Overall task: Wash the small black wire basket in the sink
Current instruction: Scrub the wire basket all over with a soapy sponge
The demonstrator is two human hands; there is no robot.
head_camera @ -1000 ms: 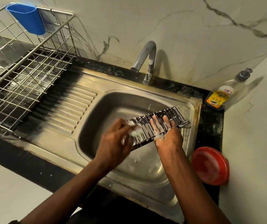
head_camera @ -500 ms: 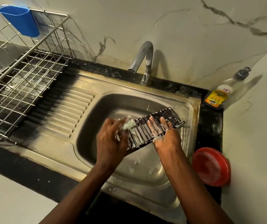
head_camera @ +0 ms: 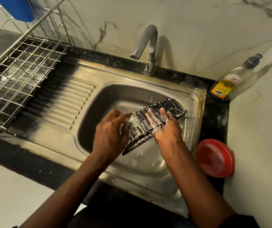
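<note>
Basket (head_camera: pixel 144 134) tilted over sink (head_camera: pixel 115 99) | left hand (head_camera: pixel 110 134) clutches scrubber (head_camera: pixel 132 120) | right hand (head_camera: pixel 168 130) flat on it

black wire basket (head_camera: pixel 155 127); red lid (head_camera: pixel 215 157); blue cup (head_camera: pixel 22 9); veined marble wall (head_camera: pixel 197 30)

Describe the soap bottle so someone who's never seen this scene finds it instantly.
Start at the steel sink and go to the black counter at its back right corner. The soap bottle sits there: clear, grey pump, yellow-orange label. Its only neighbour, a red dish, is flat, round and nearer the person.
</note>
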